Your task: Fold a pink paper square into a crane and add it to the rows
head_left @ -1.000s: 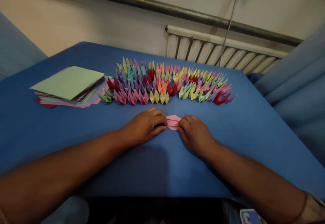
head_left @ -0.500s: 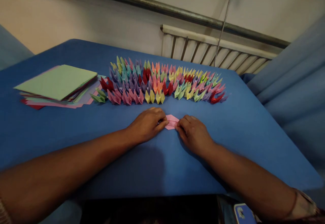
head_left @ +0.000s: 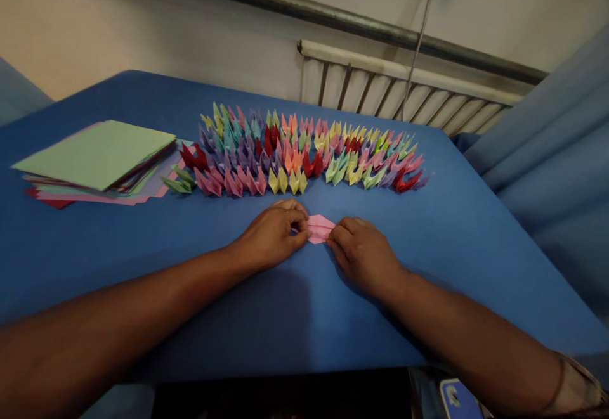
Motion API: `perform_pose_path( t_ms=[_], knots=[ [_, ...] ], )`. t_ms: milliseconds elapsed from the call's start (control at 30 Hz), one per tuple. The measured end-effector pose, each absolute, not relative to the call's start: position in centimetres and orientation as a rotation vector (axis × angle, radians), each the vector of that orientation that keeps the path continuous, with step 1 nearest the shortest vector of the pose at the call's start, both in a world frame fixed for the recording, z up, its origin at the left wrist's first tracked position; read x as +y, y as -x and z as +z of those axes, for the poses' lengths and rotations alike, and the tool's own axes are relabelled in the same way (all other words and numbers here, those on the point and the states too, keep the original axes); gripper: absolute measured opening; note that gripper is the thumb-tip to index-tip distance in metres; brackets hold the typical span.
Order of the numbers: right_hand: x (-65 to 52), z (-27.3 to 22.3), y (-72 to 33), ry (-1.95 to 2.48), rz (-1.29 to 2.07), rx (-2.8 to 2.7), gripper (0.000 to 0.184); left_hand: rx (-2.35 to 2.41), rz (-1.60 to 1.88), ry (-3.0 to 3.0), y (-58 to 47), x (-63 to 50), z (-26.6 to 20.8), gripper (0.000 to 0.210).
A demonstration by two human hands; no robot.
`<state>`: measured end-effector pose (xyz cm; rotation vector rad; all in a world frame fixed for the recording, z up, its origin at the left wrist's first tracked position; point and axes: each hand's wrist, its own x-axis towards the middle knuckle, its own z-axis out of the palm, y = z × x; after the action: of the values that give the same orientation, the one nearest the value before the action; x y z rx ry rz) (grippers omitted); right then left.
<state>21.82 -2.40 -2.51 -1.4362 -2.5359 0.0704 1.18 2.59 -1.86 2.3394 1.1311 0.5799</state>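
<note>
A small piece of folded pink paper [head_left: 320,228] lies between my hands near the middle of the blue table. It has slanted corners and a crease line running lengthwise. My left hand [head_left: 278,232] pinches its left end between thumb and fingers. At the right end, the fingers of my right hand [head_left: 359,248] are closed on the paper. Both ends of the paper are hidden under my fingertips. Just beyond my hands stand rows of folded paper cranes [head_left: 297,181] in many colours.
A stack of coloured paper sheets [head_left: 98,153], pale green on top, lies at the left. The blue table [head_left: 266,317] reaches to a wall with a radiator [head_left: 375,83]. Blue curtain [head_left: 561,134] hangs at the right. A blue phone-like object [head_left: 461,400] is below the front edge.
Both hands keep their hold on the pink paper, with only slight shifts of the fingers. The whole view has tilted and moved a little.
</note>
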Motion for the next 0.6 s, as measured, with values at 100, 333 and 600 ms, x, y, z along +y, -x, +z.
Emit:
perform_pose_path(
  t_ms=[100, 333, 600],
  knots=[
    [-2.53, -2.35, -21.78, 1.428, 0.045, -2.551, 0.023, 1.169, 0.556, -2.363, -1.37, 2.54, -1.71, 0.015],
    [-2.84, -1.93, -21.57, 1.455, 0.051, -2.543, 0.025, 1.221, 0.507, -2.387, -1.68, 2.58, -1.76, 0.013],
    [-3.43, -2.22, -21.45, 1.370, 0.059, -2.625, 0.032, 1.212, 0.528, -2.390, -1.63, 2.63, -1.81, 0.013]
  ],
)
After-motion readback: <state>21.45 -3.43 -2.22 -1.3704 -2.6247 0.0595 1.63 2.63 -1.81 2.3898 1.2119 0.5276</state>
